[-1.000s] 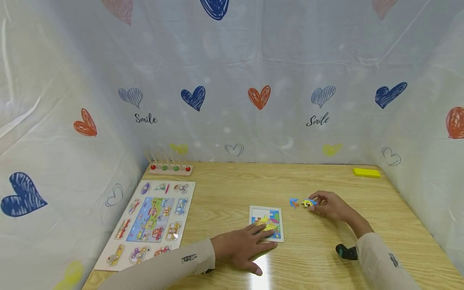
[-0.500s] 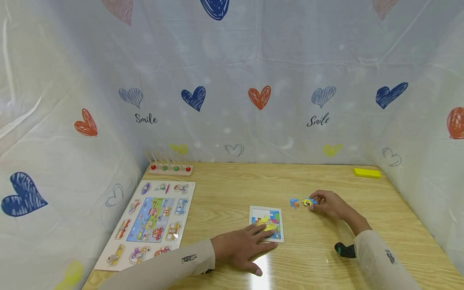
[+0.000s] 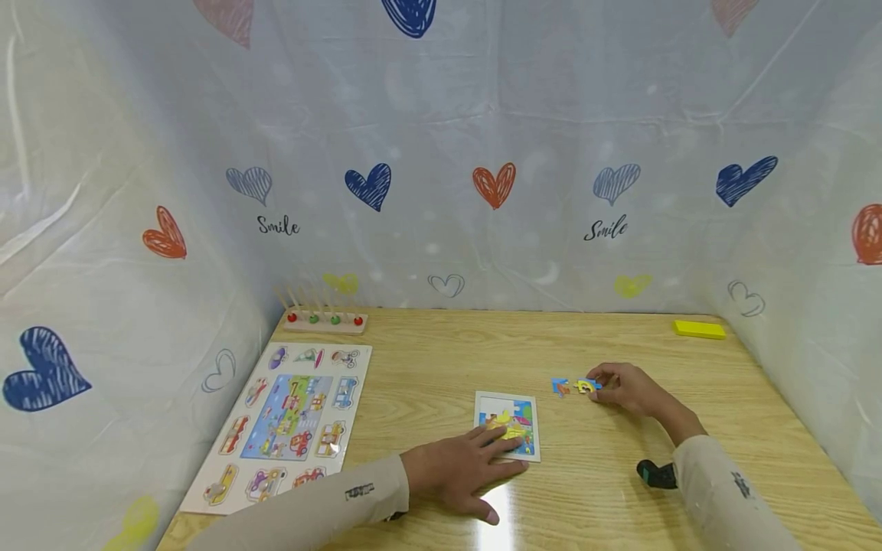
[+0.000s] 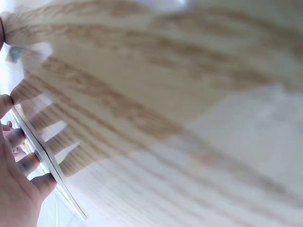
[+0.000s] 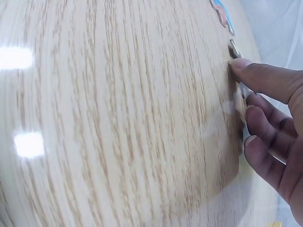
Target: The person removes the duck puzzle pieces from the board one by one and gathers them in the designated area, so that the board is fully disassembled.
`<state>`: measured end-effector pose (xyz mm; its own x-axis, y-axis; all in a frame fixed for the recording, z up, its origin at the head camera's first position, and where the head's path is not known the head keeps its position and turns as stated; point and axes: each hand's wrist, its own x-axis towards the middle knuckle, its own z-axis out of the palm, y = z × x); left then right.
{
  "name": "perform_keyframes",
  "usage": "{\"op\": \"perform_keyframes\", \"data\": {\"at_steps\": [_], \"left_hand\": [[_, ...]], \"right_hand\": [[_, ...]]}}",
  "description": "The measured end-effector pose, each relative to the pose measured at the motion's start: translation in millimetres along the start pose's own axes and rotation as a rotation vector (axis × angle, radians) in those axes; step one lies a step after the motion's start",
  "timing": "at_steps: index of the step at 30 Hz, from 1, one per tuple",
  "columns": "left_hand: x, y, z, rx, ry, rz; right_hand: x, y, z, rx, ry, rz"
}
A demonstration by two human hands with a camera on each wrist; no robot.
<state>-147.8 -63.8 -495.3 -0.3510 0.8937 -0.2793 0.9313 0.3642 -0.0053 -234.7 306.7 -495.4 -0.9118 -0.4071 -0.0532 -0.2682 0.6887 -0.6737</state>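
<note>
A small jigsaw puzzle (image 3: 526, 408) in a white frame lies near the middle of the table, its upper left part bare white. My left hand (image 3: 465, 468) rests on the puzzle's lower edge with fingers spread and straight, covering part of the picture. Right of the puzzle, my right hand (image 3: 630, 389) pinches a yellow and blue puzzle piece (image 3: 586, 386) between thumb and fingers. In the right wrist view the thumb (image 5: 265, 78) presses that piece, seen edge-on. A blue and orange puzzle piece (image 3: 560, 386) lies flat just left of the pinched one.
On the left lies a large peg puzzle board (image 3: 358, 383) with vehicle pictures. Behind it stands a wooden base (image 3: 324, 324) with upright pegs and red and green beads. A yellow block (image 3: 699, 329) sits at the back right. Heart-printed sheeting (image 3: 441, 229) walls the table.
The pinched puzzle piece has tilted and turned slightly in my right hand. My left hand stays in the same place on the puzzle.
</note>
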Motion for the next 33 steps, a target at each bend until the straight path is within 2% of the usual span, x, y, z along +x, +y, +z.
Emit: {"op": "perform_keyframes", "data": {"at_steps": [11, 33], "left_hand": [[-2.1, -0.4, -2.4, -0.041, 0.001, -0.013], [-0.7, 0.6, -1.9, 0.005, 0.0, 0.003]], "right_hand": [[0.0, 2.8, -2.3, -0.023, -0.007, 0.004], [2.5, 10.9, -3.7, -0.017, -0.015, 0.018]]}}
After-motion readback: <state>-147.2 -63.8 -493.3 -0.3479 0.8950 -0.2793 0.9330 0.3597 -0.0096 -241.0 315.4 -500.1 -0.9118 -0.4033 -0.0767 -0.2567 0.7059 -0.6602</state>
